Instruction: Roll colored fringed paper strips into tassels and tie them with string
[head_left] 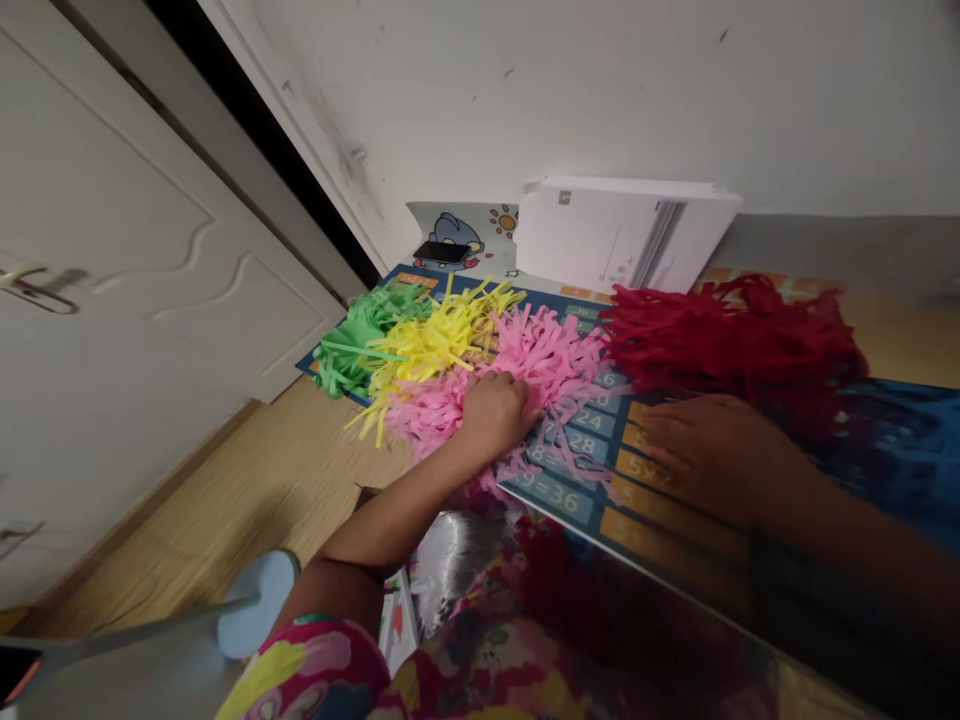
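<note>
My left hand (495, 408) is closed in a heap of pink paper strips (551, 350), its fingers curled into them. Left of the pink heap lie yellow paper strips (439, 335), and beyond those a bunch of green paper strips (360, 340). My right hand (701, 440), slightly blurred, is over the table mat with its fingers stretched to the left and nothing visible in them. Just behind it rests a pile of red paper strips (720, 330). Blue strips (900, 450) show dimly at the far right.
A times-table mat (555, 492) covers the table. Against the wall stands a white box (622, 235), with a dark phone (442, 252) to its left. A light blue stool seat (259, 600) is at lower left, and a white door (120, 230) is further left.
</note>
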